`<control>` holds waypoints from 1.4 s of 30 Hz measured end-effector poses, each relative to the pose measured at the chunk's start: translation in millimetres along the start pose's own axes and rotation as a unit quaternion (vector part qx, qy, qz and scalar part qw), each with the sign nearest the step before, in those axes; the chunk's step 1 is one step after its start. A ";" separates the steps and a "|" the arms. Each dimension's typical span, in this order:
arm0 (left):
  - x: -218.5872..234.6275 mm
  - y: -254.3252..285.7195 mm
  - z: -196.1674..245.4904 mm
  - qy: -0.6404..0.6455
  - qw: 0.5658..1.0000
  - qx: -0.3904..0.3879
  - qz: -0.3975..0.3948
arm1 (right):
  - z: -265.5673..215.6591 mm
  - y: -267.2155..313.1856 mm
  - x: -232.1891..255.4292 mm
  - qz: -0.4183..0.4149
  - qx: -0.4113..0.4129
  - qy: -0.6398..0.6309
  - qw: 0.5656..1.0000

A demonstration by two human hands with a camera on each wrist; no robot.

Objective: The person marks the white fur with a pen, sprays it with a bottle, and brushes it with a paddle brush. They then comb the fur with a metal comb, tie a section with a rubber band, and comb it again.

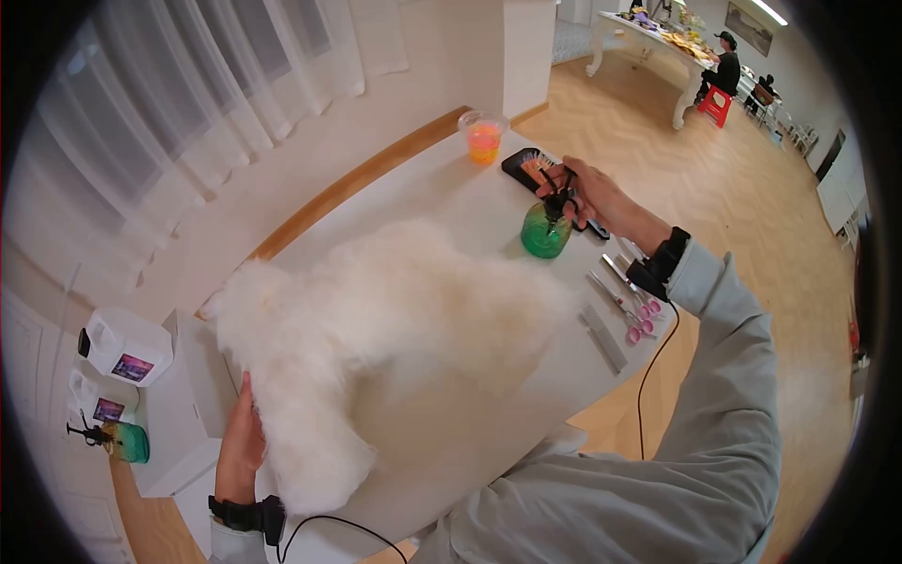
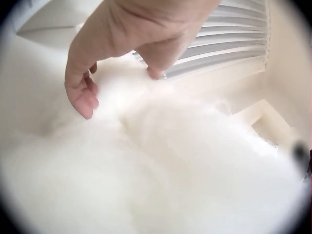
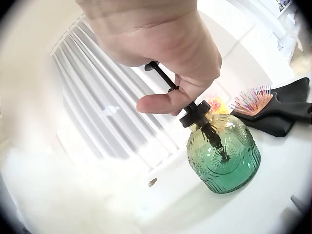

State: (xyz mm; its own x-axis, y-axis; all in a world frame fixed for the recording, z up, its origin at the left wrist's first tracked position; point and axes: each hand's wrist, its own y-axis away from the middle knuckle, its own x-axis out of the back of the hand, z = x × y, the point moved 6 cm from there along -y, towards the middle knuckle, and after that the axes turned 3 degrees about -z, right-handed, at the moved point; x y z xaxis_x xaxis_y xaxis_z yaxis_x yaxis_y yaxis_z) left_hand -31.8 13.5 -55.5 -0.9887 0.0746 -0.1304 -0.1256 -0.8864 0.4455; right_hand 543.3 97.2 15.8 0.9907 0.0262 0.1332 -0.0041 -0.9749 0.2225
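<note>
A green and yellow glass spray bottle [image 1: 545, 230] is at the table's far right side, and my right hand [image 1: 601, 199] grips its black pump top. In the right wrist view the fingers of my right hand [image 3: 161, 44] curl round the black neck of the bottle [image 3: 224, 153]. A large fluffy white fur piece [image 1: 376, 301] lies across the table. My left hand [image 1: 242, 437] rests against its left edge, and in the left wrist view the fingers of my left hand [image 2: 126, 44] are loosely bent over the white fur [image 2: 146, 161].
Behind the bottle lie a bristle brush [image 1: 534, 167] and a cup with orange contents [image 1: 484, 141]. Scissors [image 1: 620, 305] and a metal comb [image 1: 603, 338] lie at the table's right. White jugs [image 1: 132, 348] and another spray bottle [image 1: 127, 442] stand at the left. A person [image 1: 723, 68] sits far back.
</note>
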 end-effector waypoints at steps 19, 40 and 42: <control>-30.6 37.8 5.5 -0.073 0.996 0.045 0.020 | -20.7 40.0 10.5 0.238 0.266 0.280 0.891; -82.7 67.8 42.0 0.055 0.992 -0.023 -0.110 | -60.6 77.0 -166.5 -0.441 0.241 0.234 0.832; -79.2 66.5 37.1 0.125 0.987 -0.010 -0.097 | -59.4 72.8 -167.8 -0.416 0.246 0.278 0.830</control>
State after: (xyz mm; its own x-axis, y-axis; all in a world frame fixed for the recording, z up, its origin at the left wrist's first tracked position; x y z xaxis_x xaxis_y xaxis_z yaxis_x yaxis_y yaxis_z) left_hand 35.1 -34.4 17.3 -0.8948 0.1313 -0.4268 -0.3069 -0.8751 0.3741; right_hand 368.7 34.9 67.0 0.4062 0.7010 0.5862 0.8418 -0.5366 0.0584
